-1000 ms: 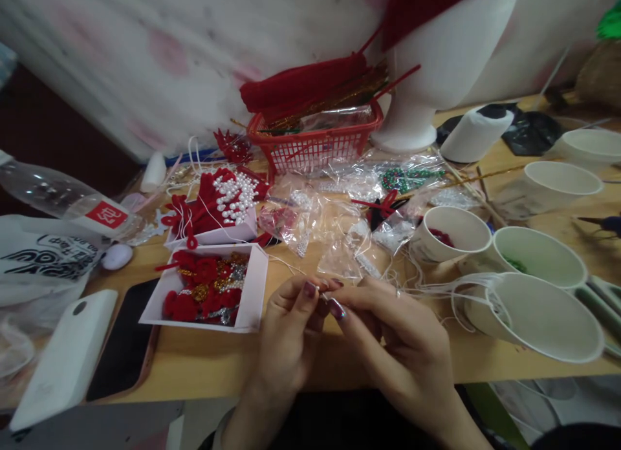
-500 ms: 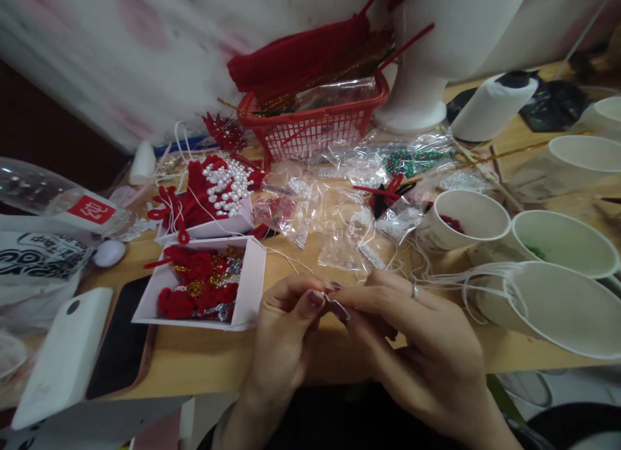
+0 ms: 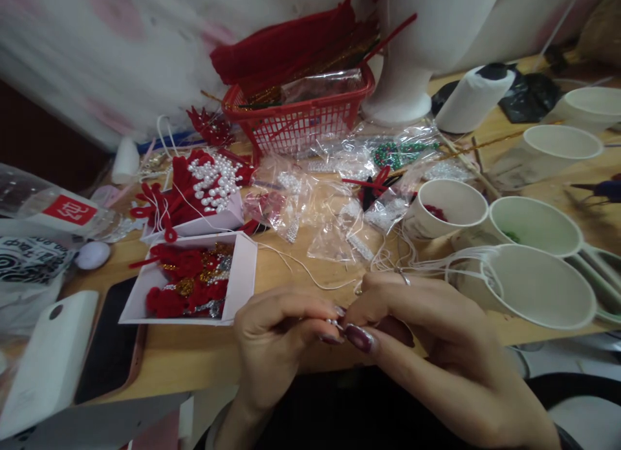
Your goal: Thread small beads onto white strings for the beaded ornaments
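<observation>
Both hands meet over the front edge of the wooden table. My left hand (image 3: 276, 333) is closed in a pinch, with a few tiny white beads (image 3: 332, 322) showing between thumb and forefinger. Against them, my right hand (image 3: 417, 333) pinches with thumb and fingertip; what lies inside that pinch is mostly hidden. A white cord (image 3: 310, 278) runs along the table to behind the right fingers. Left of the hands stands a white box (image 3: 245, 269) holding red fuzzy ornaments (image 3: 189, 278) with gold and silver trim.
Behind are a box of pearl stems (image 3: 216, 182), clear bead bags (image 3: 334, 227) and a red basket (image 3: 301, 123). Paper cups (image 3: 543, 285) stand at right, white cords over one rim. A phone (image 3: 109, 346), a white power bank (image 3: 51, 363) and a plastic bottle (image 3: 53, 201) lie left.
The view has swung right, so the table things sit further left. My hands have turned slightly and sit lower, still fingertip to fingertip; the beads and more of the cord now show.
</observation>
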